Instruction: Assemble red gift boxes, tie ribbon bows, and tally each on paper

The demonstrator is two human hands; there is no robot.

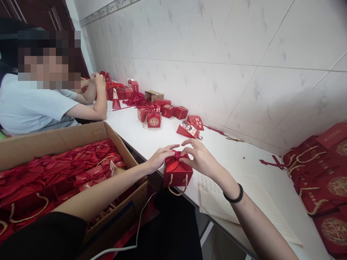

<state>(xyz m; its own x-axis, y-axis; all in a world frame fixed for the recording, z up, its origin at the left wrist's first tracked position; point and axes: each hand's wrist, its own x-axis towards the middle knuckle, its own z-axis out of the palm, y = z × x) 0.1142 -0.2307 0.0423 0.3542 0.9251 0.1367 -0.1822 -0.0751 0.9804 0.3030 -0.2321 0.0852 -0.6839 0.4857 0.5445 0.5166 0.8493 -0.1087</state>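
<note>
A red gift box with a twisted cream cord handle stands at the table's near edge. On its top sits a dark red ribbon bow. My left hand reaches in from the left, its thumb and fingertips closed at the bow's left side. From the right comes my right hand, a black band round the wrist. Its fingers are curved and apart, with the thumb close to the bow's right side. The exact contact of the fingertips with the ribbon is partly hidden.
Left of me is a cardboard carton full of red boxes. Finished-looking boxes and a ribbon pile lie farther back. A co-worker sits at left. Written paper and red bags are at right; a white cable hangs below.
</note>
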